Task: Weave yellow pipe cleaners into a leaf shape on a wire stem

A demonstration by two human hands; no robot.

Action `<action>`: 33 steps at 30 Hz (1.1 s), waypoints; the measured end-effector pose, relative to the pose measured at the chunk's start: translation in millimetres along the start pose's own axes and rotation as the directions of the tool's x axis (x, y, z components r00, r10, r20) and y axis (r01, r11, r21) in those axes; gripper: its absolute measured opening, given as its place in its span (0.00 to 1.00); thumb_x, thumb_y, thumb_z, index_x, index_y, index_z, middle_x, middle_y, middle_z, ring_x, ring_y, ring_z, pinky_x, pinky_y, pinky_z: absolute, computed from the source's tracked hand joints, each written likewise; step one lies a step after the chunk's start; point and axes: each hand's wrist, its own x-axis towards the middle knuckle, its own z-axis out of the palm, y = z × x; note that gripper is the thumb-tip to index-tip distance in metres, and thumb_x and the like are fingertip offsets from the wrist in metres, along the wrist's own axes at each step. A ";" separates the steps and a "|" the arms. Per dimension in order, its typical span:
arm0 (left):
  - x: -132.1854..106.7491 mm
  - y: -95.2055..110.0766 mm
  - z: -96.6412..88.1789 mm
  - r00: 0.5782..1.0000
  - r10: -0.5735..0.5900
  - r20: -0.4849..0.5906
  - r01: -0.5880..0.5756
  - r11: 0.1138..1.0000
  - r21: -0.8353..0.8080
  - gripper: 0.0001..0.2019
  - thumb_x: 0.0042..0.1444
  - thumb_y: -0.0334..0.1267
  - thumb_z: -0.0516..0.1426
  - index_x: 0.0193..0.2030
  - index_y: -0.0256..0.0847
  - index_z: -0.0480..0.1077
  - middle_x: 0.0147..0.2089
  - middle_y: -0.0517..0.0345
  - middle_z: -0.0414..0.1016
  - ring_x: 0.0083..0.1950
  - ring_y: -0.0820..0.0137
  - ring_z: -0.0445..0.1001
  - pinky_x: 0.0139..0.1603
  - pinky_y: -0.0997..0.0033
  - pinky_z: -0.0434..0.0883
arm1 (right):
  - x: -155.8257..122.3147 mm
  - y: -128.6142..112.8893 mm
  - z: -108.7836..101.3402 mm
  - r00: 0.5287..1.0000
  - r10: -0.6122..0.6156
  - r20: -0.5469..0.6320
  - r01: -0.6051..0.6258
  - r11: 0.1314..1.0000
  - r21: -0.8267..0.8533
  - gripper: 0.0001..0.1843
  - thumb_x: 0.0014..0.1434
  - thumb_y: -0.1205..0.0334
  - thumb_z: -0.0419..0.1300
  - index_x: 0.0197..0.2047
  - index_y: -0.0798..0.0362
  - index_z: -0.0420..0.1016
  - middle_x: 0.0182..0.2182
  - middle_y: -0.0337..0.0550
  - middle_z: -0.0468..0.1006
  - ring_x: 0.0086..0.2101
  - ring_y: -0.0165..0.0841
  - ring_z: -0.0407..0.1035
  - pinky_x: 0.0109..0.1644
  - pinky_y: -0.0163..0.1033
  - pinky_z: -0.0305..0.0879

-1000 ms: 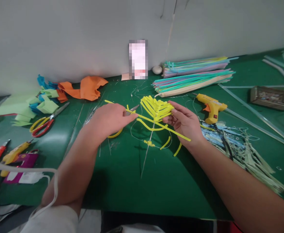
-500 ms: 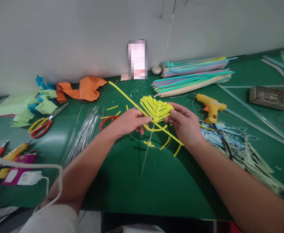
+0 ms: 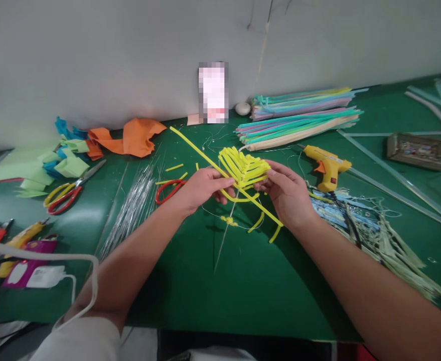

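A leaf shape made of yellow pipe cleaners (image 3: 245,168) is raised over the table between my hands, its thin wire stem pointing down toward me. My left hand (image 3: 210,186) is closed, thumb and fingers pinching a long yellow pipe cleaner (image 3: 193,149) that crosses slantwise below the leaf's base. With thumb and fingertips my right hand (image 3: 286,188) grips the leaf's right edge. Short yellow pieces (image 3: 256,222) and a small yellow cluster on thin wire (image 3: 229,220) show below the leaf. Red scissor handles (image 3: 169,191) stick out by my left wrist.
Bundles of coloured pipe cleaners (image 3: 303,125) lie at the back, near a propped phone (image 3: 213,93). At right are a yellow glue gun (image 3: 327,165) and a small tray (image 3: 419,153). Silver wires (image 3: 130,210), scissors (image 3: 71,190) and orange paper (image 3: 137,138) lie left. A white cable (image 3: 54,256) crosses my left forearm.
Both hands keep their hold. The leaf has tilted very slightly, and the lower end of its wire stem has swung a little left and up.
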 end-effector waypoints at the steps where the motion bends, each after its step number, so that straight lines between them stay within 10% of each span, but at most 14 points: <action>1: 0.0 0.2 0.3 1.000 0.000 -0.015 0.000 1.000 -0.015 0.08 0.54 0.38 0.60 0.34 0.35 0.76 0.29 0.52 0.78 0.24 0.74 0.73 0.27 0.72 0.71 | -0.1 -0.2 0.0 1.000 0.006 0.006 -0.006 1.000 0.004 0.12 0.50 0.59 0.67 0.41 0.49 0.79 0.30 0.38 0.79 0.27 0.28 0.71 0.34 0.37 0.69; 13: 1.0 2.3 -1.1 0.960 0.097 -0.261 -0.080 0.994 0.075 0.13 0.58 0.43 0.55 0.31 0.38 0.74 0.31 0.54 0.77 0.28 0.74 0.73 0.29 0.74 0.68 | -3.6 -1.1 1.2 0.998 0.035 0.054 -0.032 0.998 -0.057 0.08 0.52 0.57 0.67 0.28 0.52 0.76 0.20 0.36 0.71 0.23 0.28 0.65 0.29 0.36 0.62; 18: 3.1 12.4 -18.5 0.807 0.195 -0.558 -0.268 0.962 -0.052 0.10 0.56 0.38 0.54 0.26 0.40 0.71 0.30 0.57 0.74 0.29 0.74 0.71 0.28 0.74 0.66 | -3.2 -3.5 2.0 0.998 0.044 0.038 -0.043 0.999 -0.033 0.09 0.52 0.58 0.67 0.26 0.52 0.74 0.21 0.36 0.69 0.24 0.28 0.65 0.29 0.35 0.61; 23: -2.3 31.9 -45.8 0.610 0.057 -0.790 -0.479 0.821 -0.310 0.14 0.61 0.38 0.49 0.24 0.42 0.64 0.25 0.59 0.69 0.22 0.77 0.63 0.21 0.76 0.61 | -0.3 -6.6 1.0 0.984 0.174 0.045 -0.180 0.967 0.181 0.04 0.53 0.60 0.63 0.30 0.50 0.73 0.27 0.37 0.70 0.27 0.28 0.65 0.31 0.35 0.64; 33: -6.3 2.8 24.5 0.920 0.044 -0.389 -0.228 0.869 -0.440 0.06 0.56 0.39 0.56 0.33 0.39 0.69 0.29 0.61 0.71 0.25 0.78 0.70 0.26 0.77 0.66 | 0.5 -11.6 -4.6 0.942 0.260 0.213 -0.302 0.932 0.200 0.06 0.56 0.56 0.59 0.36 0.46 0.75 0.24 0.35 0.65 0.24 0.28 0.59 0.29 0.35 0.65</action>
